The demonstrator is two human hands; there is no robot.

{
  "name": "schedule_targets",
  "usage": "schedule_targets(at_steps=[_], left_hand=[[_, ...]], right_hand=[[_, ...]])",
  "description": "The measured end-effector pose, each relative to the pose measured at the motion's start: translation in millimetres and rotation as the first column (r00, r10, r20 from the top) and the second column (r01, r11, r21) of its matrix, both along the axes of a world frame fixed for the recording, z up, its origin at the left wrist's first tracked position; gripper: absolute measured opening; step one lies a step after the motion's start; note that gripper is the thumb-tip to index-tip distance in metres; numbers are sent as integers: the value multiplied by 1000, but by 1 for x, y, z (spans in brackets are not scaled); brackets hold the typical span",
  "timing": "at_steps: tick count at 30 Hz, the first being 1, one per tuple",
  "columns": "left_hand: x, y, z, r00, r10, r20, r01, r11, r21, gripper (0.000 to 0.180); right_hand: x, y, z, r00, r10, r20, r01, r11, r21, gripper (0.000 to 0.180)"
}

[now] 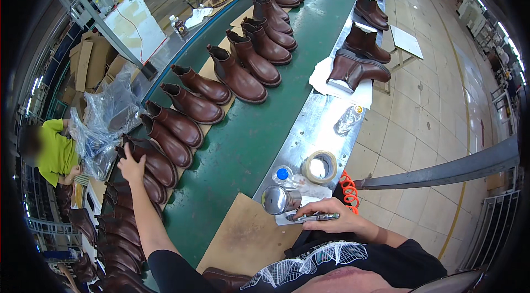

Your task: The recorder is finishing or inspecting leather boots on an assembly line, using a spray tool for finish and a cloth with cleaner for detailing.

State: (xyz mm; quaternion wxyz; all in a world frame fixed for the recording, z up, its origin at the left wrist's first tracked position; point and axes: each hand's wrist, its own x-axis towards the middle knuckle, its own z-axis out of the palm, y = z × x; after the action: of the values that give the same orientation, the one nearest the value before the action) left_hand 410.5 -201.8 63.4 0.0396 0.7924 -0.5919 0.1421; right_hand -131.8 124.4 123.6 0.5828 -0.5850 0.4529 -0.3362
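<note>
Reaching out at the left, my left hand (132, 167) has its index finger stretched and its thumb apart. Its fingertips are at the collar of a brown ankle boot (157, 161) in the row on the green conveyor belt (223, 144); whether they touch it I cannot tell. My right hand (334, 215) is closed around a slim pen-like tool (313, 217), held level above the metal ledge. Beside that hand stands a silver metal can (276, 200). A clear bottle with a blue cap (282, 175) and a roll of tape (320, 167) are just beyond it.
Brown cardboard (243, 232) lies before me, with a boot (223, 279) at its near edge. On the metal ledge (312, 122) are a clear yellow-capped bottle (349, 119) and several boots (359, 69). An orange coiled hose (349, 191) hangs beside it. Across the belt is a co-worker (58, 152).
</note>
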Motion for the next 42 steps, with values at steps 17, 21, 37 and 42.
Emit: schedule_targets(at_steps=[17, 21, 37, 42], left_hand=[[16, 91, 75, 921, -203, -332, 94, 944, -316, 55], [-43, 166, 126, 912, -257, -321, 170, 947, -274, 50], [-154, 401, 54, 739, -522, -426, 442, 853, -278, 27], [-183, 433, 74, 511, -461, -725, 113, 873, -475, 21]], right_hand=[[-31, 54, 30, 997, -71, 32, 75, 978, -194, 25], [-42, 66, 19, 997, -71, 42, 75, 991, -114, 28], [-26, 106, 7, 999, 23, 34, -16, 980, -199, 28], [-13, 114, 4, 999, 32, -8, -33, 955, -294, 27]])
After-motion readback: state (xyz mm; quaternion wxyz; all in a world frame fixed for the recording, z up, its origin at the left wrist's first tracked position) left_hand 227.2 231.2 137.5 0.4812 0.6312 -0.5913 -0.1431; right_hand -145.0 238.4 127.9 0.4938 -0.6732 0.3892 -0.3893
